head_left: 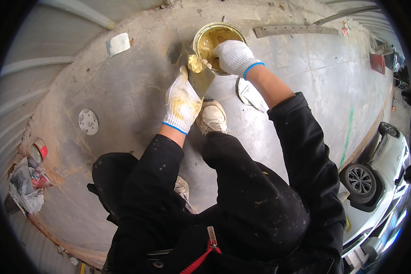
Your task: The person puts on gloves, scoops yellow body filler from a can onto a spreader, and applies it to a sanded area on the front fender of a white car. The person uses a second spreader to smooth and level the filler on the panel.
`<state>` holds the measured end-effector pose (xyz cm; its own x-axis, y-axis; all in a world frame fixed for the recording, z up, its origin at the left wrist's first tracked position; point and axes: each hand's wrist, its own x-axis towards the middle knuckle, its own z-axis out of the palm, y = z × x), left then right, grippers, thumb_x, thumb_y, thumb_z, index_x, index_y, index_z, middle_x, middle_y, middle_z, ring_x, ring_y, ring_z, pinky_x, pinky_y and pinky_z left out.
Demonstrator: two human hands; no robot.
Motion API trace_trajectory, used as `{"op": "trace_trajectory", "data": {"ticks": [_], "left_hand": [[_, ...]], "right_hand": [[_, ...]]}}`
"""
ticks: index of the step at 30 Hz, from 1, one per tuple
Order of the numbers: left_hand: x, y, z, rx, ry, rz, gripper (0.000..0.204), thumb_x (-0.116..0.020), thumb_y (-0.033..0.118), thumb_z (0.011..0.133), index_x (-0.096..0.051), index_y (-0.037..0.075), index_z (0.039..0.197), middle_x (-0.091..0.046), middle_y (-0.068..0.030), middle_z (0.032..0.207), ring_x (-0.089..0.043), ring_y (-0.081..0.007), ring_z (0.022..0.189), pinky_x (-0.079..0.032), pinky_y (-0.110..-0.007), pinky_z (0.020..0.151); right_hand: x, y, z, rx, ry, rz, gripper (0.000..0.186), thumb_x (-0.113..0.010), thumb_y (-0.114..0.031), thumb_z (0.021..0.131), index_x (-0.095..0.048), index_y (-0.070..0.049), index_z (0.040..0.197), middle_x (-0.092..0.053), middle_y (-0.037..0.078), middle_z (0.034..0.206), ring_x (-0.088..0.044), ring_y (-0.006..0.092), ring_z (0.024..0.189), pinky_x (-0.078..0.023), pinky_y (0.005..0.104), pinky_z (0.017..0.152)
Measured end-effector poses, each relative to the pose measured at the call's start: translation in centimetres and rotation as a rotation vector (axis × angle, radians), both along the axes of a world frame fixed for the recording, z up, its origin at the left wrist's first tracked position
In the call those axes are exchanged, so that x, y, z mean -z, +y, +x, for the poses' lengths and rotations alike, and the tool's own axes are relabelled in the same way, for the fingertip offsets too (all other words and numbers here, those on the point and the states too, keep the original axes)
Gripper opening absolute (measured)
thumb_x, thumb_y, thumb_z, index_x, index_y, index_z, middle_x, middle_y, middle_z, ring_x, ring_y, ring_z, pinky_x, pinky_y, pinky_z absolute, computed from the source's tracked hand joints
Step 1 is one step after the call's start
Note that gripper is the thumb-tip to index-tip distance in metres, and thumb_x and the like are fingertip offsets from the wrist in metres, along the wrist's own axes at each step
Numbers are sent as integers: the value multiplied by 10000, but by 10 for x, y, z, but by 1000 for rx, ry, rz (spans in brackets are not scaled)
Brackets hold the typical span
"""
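A round metal can (pixel 197 42) of yellow-tan putty (pixel 211 39) stands on the floor at the far middle. My right hand (pixel 235 57), in a white knit glove with a blue cuff, reaches over its rim. Its fingers are curled down inside, and what they grip is hidden. Beside the can, my left hand (pixel 182 104), in a matching glove stained yellow, is closed on a flat putty board (pixel 202 83). A lump of yellow putty (pixel 195 63) sits on the board's upper part, close to the can's left side.
A round white lid (pixel 251 94) lies right of the can, near my shoe (pixel 213 117). A long flat strip (pixel 297 30) rests beyond. A perforated disc (pixel 88 122) and crumpled paper (pixel 26 185) are at left. A white car (pixel 379 182) stands at right.
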<state>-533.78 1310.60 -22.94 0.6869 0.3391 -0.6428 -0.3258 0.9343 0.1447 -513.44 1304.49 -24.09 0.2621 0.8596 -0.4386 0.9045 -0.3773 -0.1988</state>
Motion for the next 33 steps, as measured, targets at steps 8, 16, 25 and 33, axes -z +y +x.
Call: {"op": "trace_trajectory", "data": {"ticks": [8,16,25,33], "left_hand": [[0,-4,-1,12,23,9,549,-329,322,1205,-348,-33,1624,-418,-240,1667,-444,-399,1527,-447,-549,1258],[-3,-1,4,36,-8,90,571,-278,348,1212,-309,-24,1645,-398,-219,1685,-412,-379,1551,-432,-539,1272],[0,-6,7,35,-19,30,532,-349,315,1204,-365,-9,1625,-436,-226,1656,-444,-382,1531,-445,-545,1261],[-6,-7,13,64,37,102,509,-367,309,1199,-405,-5,1598,-460,-232,1635,-474,-390,1508,-450,-533,1259]], "right_hand": [[-19,4,13,-98,33,35,264,-645,-139,882,-832,-135,1068,-791,176,980,-761,392,945,-609,489,874],[-56,-9,26,172,-88,251,324,-587,-225,1005,-808,-221,1242,-802,148,1052,-774,351,972,-617,468,884],[-6,7,11,-42,-122,80,336,-678,-193,935,-786,-216,1252,-792,122,1029,-765,356,1014,-614,479,866],[-5,17,22,-212,44,-71,203,-716,-188,887,-840,-85,1011,-801,189,974,-779,383,927,-624,484,789]]}}
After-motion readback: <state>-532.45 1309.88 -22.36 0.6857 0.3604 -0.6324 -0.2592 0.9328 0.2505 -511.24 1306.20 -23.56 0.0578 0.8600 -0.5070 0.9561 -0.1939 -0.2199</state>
